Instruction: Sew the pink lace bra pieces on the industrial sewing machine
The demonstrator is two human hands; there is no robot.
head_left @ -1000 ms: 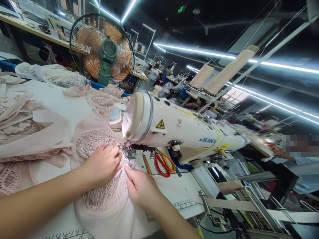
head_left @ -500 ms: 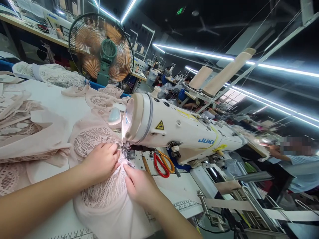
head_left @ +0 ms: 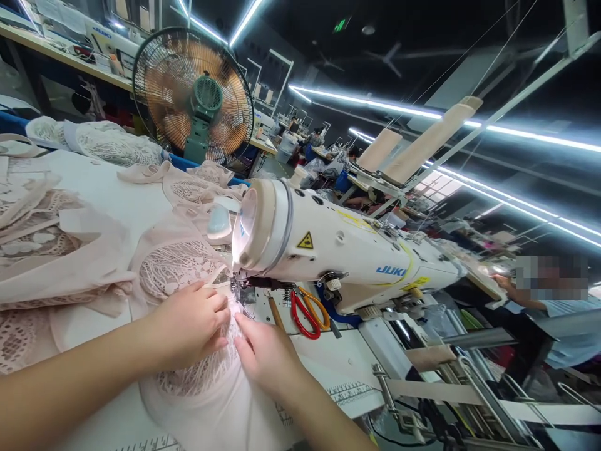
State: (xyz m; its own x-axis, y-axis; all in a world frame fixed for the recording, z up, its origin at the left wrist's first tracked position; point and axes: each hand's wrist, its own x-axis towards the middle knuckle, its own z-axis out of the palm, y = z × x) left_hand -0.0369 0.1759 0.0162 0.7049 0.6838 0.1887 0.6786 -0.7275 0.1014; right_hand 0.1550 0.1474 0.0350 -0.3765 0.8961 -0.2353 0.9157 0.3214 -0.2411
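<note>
Your 2 bare hands lie flat on a pale pink lace-and-mesh garment piece [head_left: 197, 376] at the near edge of a white sewing table [head_left: 347, 357], right in front of the needle end of a cream-white JUKI sewing machine [head_left: 328, 247]. Your left hand [head_left: 190, 326] rests palm down on the lace, fingers loosely curled and closed together, fingertips close to the metal presser foot [head_left: 236, 289]. Your right hand [head_left: 265, 354] presses the same fabric just to the right, fingers stretched toward the foot; it grips nothing, only pinning the cloth to the table. The 2 hands sit just beside each other, nearly touching.

To the right of the foot, under the machine's arm, lie red-handled scissors [head_left: 300, 313] and orange-handled scissors [head_left: 317, 304], side by side. More pink lace pieces [head_left: 56, 250] are heaped at the left of the table. At the far left stands a green pedestal fan with an orange blade disc [head_left: 195, 94]. Far right, 2 tall beige thread cones [head_left: 422, 144] lean on a stand, and another person in a light blue shirt [head_left: 563, 326] sits at the right edge, well apart from you.
</note>
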